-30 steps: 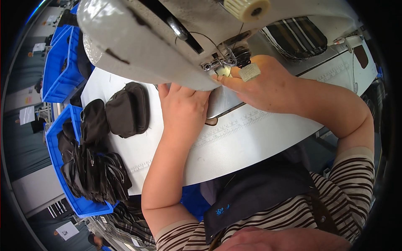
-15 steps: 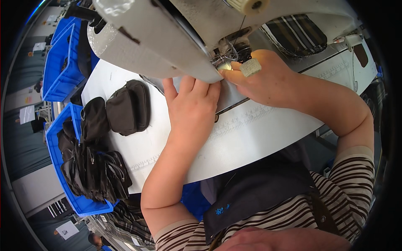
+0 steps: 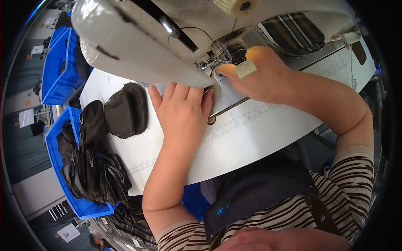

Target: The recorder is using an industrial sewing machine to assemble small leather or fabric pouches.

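A white sewing machine (image 3: 138, 46) stands over the worktop, its metal presser-foot area (image 3: 213, 62) between my hands. My left hand (image 3: 183, 113) lies flat at the machine's lower edge, fingers stretched and slightly apart. Some of its fingertips are hidden behind the casing. Beside its thumb shows a short bit of dark zipper (image 3: 207, 90). My right hand (image 3: 266, 77) is closed next to the presser foot, behind a ridged cream knob (image 3: 245, 69). What its fingertips pinch is hidden. A thread runs down to the needle area.
Two dark fabric pouches (image 3: 125, 111) (image 3: 93, 122) lie left on the white worktop (image 3: 247, 142). A blue bin (image 3: 56, 157) beside them holds several dark pieces. Plaid fabric (image 3: 291, 33) lies behind the machine on the right. More blue bins (image 3: 63, 79) stand at far left.
My left hand has moved a little left and down, and its thumb has spread. The zipper bit now shows beside the thumb. My right hand stays by the presser foot; the view has shifted slightly.
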Demonstrator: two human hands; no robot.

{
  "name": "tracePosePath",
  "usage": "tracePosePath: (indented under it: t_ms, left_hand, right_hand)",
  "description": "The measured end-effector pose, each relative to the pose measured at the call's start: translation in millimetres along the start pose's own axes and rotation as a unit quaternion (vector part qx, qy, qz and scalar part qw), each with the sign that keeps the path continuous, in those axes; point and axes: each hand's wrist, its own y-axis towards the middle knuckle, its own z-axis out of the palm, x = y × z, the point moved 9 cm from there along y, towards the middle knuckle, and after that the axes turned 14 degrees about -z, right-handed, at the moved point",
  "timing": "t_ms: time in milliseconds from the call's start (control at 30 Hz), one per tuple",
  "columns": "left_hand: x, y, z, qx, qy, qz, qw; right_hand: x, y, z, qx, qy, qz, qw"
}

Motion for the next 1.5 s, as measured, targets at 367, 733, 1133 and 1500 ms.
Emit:
tracePosePath:
  t_ms: [367, 733, 1133, 1500]
  left_hand:
    - [20, -2, -12, 0.025, 0.043, -0.059, 0.997]
    - [-14, -12, -18, -0.104, -0.01, 0.074, 0.992]
    - [1, 0, 7, -0.005, -0.081, 0.009, 0.997]
    - [1, -3, 5, -0.005, -0.037, 0.055, 0.998]
  right_hand:
    - [-3, 0, 17, -0.055, 0.101, 0.05, 0.992]
    - [1, 8, 13, -0.001, 0.121, 0.007, 0.993]
    - [18, 9, 9, -0.043, 0.089, -0.077, 0.992]
    - [36, 2, 21, 0.116, 0.037, -0.11, 0.986]
